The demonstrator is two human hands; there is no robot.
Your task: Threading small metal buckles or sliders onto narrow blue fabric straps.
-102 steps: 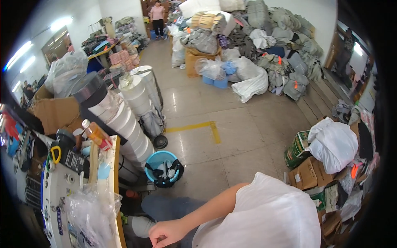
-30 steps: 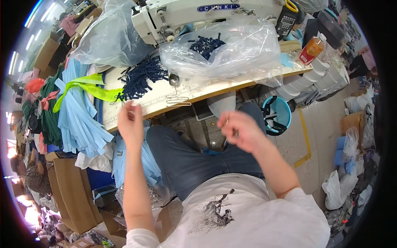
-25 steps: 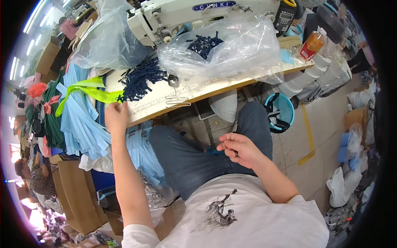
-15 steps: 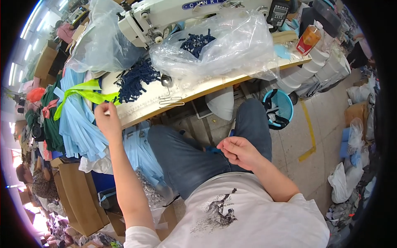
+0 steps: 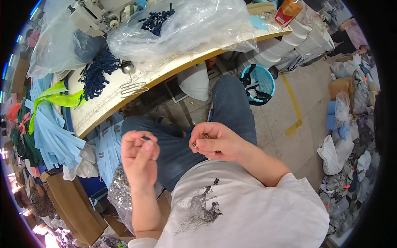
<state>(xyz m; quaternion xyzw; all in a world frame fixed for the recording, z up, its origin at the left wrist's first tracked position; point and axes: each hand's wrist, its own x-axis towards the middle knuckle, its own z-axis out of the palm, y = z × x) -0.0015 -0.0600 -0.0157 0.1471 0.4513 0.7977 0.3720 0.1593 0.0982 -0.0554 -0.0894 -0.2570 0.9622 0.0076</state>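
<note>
Over my lap both hands are raised, a gap between them. My left hand (image 5: 140, 159) is closed in a pinch on a small dark piece (image 5: 147, 139), dark like the navy strips on the table; its exact shape is too small to tell. My right hand (image 5: 217, 142) is closed around small shiny metal pieces (image 5: 194, 144), one showing at the fingertips. A heap of short navy fabric strips (image 5: 98, 74) lies on the white sewing table (image 5: 101, 109). More navy strips (image 5: 157, 21) lie on a clear plastic bag (image 5: 182, 39).
A sewing machine (image 5: 93, 16) stands at the back left. Light blue strips (image 5: 51, 132) and a neon yellow ribbon (image 5: 58, 93) hang off the table's left end. Bent wire (image 5: 133, 89) lies by the front edge. On the floor are a blue basket (image 5: 264, 80) and a cardboard box (image 5: 72, 206).
My left hand has come back from the navy strips to above my lap, a small dark piece in its fingers. My right hand has moved slightly left and up. The view has shifted right.
</note>
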